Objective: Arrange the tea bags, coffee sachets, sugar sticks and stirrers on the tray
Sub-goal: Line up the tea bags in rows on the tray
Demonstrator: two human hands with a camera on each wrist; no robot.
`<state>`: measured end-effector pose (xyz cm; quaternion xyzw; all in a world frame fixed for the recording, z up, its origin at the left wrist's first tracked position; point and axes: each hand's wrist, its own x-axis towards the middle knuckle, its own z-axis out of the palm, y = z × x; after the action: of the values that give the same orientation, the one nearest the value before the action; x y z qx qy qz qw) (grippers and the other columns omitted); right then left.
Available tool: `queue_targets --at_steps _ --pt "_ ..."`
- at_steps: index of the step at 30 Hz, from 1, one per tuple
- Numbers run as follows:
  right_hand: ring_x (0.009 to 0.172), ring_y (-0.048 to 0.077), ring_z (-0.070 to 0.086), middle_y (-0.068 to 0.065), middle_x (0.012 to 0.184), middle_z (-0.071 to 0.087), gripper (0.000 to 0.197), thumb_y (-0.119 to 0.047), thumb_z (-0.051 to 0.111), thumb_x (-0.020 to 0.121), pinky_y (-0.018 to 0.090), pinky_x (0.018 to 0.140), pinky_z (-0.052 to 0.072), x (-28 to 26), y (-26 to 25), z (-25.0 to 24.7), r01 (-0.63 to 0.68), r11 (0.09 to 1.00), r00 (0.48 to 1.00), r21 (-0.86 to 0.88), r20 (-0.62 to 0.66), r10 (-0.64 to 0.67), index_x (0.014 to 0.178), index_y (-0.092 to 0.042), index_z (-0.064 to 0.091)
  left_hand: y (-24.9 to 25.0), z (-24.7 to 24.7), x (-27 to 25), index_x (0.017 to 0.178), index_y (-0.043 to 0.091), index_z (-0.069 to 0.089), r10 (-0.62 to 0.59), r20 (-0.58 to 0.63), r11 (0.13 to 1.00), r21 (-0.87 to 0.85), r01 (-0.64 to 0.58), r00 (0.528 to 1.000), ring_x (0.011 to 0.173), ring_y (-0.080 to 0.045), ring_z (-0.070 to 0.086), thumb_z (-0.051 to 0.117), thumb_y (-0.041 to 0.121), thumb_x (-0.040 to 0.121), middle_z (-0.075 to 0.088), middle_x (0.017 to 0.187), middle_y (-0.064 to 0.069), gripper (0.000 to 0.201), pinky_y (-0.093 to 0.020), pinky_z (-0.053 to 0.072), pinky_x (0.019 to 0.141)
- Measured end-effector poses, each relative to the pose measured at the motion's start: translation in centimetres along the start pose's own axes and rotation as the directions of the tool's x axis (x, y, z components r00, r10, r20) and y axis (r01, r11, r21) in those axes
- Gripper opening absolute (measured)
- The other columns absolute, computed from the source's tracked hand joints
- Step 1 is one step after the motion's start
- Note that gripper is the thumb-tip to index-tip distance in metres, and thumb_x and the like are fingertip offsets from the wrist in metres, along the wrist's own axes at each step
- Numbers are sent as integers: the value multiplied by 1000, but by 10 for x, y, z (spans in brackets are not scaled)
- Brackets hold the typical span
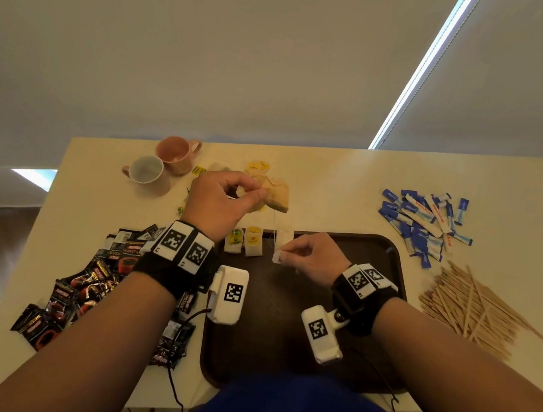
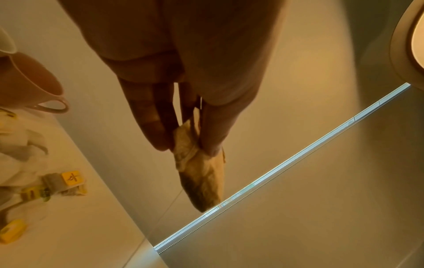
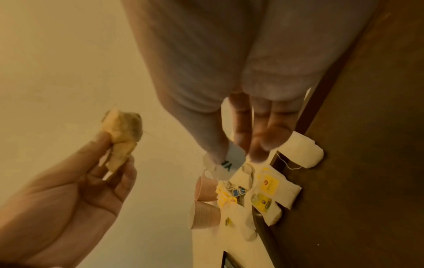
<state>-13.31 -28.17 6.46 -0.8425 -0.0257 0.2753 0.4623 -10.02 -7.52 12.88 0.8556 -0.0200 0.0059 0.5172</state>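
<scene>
- Left grip [image 1: 219, 199] pinches a tan paper tea bag [image 1: 276, 194], lifted above the tabletop.
- Right grip [image 1: 311, 257] pinches its white paper tag [image 3: 229, 163], probably keeping the string untangled over the dark brown tray [image 1: 284, 311].

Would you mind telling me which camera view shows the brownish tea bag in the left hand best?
The left wrist view: the brownish tea bag hangs pinched, close and unobstructed. The head view shows it small behind the left hand; the right wrist view shows it bunched in the fingers.
</scene>
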Motion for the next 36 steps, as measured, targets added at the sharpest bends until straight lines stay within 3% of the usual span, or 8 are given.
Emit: queue_targets --at_steps 5,11,13,17,22,25,31,36 --pt "75 27 73 19 88 73 19 -4 71 86 31 65 59 -15 -15 -4 55 957 998 285 14 -61 103 -6 63 -8 1 6 79 34 71 -29 -33 999 23 30 999 72 -10 62 78 22 84 70 80 11 15 -33 53 71" --pt "81 19 74 7 98 76 26 -7 78 81 24 80 58 -23 -38 -17 191 949 972 249 87 -219 107 -6 73 -22 5 7 76 37 71 -56 -13 995 79 57 998 75 -8 64 79 26 83 70 79 16 16 -31 53 72" --pt "74 16 73 10 93 76 22 -9 76 83 23 75 58 -22 -49 -24 233 944 961 235 92 -260 105 -6 73 -27 7 7 75 36 72 -77 14 995 67 76 997 78 -11 69 80 29 81 73 79 13 12 -36 56 75" --pt "61 21 61 9 73 71 13 -21 72 88 30 59 49 -9 -65 -34 387 921 917 48 -128 -378 86 -9 77 -26 11 -1 82 22 76 -53 75 996 81 47 996 67 8 61 80 17 82 67 73 18 7 -14 45 68" --pt "55 0 60 0 70 69 10 -9 72 88 11 54 44 9 -69 -42 329 936 903 123 -331 -274 93 -1 72 -22 14 -14 85 19 77 1 120 995 94 -12 993 69 11 56 80 15 82 64 74 21 6 -3 38 65" --pt "54 6 61 4 70 71 14 -10 75 85 19 51 49 13 -64 -41 283 940 881 192 -438 -176 93 -1 67 -20 16 -19 86 25 76 18 126 996 82 -29 992 76 10 58 81 17 82 65 79 24 11 -5 41 68" --pt "64 19 69 12 77 74 14 -20 70 91 35 67 61 12 -57 -32 215 920 913 328 -402 -70 87 -8 75 -20 17 -21 86 30 74 31 120 998 51 -38 992 77 3 62 81 17 81 67 79 25 15 -14 48 73" --pt "82 21 73 6 88 76 18 -23 81 78 31 77 61 0 -45 -28 216 923 948 319 -294 -121 93 -17 74 -23 17 -18 84 26 75 -15 81 1000 -17 16 997 77 -17 69 80 13 82 72 78 11 14 -42 58 77"
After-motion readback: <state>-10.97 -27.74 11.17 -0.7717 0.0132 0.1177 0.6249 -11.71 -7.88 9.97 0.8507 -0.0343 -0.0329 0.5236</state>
